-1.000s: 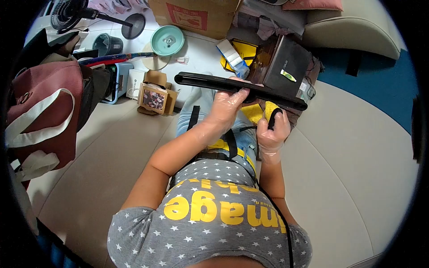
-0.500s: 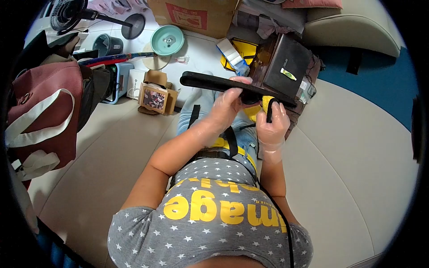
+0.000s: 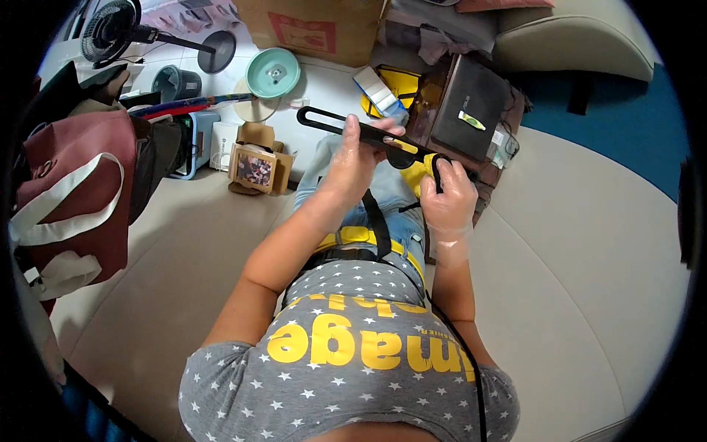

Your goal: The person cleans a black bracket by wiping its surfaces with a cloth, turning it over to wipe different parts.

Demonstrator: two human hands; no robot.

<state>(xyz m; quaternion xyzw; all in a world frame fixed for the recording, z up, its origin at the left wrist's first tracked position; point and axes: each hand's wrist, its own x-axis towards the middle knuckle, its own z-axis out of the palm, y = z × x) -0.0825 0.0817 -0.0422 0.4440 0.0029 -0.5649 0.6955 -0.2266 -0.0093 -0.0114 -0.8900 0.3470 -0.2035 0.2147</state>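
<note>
Clear plastic gloves cover both hands. In front of my lap, a long black bar (image 3: 372, 134) slants down to the right. It has a rounded open slot at its left end, a yellow strip along it and a round dark part beneath its middle. My left hand (image 3: 355, 158) holds the bar near the middle, thumb in front and the other fingers partly hidden behind. At the bar's right end, my right hand (image 3: 451, 199) has its fingers curled round a yellow-and-black piece (image 3: 434, 163). Whether that piece is fixed to the bar, I cannot tell.
A maroon bag (image 3: 81, 177) with white handles stands at left, near an opened small carton (image 3: 255, 163). Beyond are a green basin (image 3: 273, 72), a fan (image 3: 110, 33) and a large cardboard box (image 3: 317, 33). A black laptop (image 3: 468, 103) lies at right.
The bar has rolled over, so its slot and yellow strip now show. My left hand has shifted slightly left with its thumb raised. My right hand keeps its grip at the right end.
</note>
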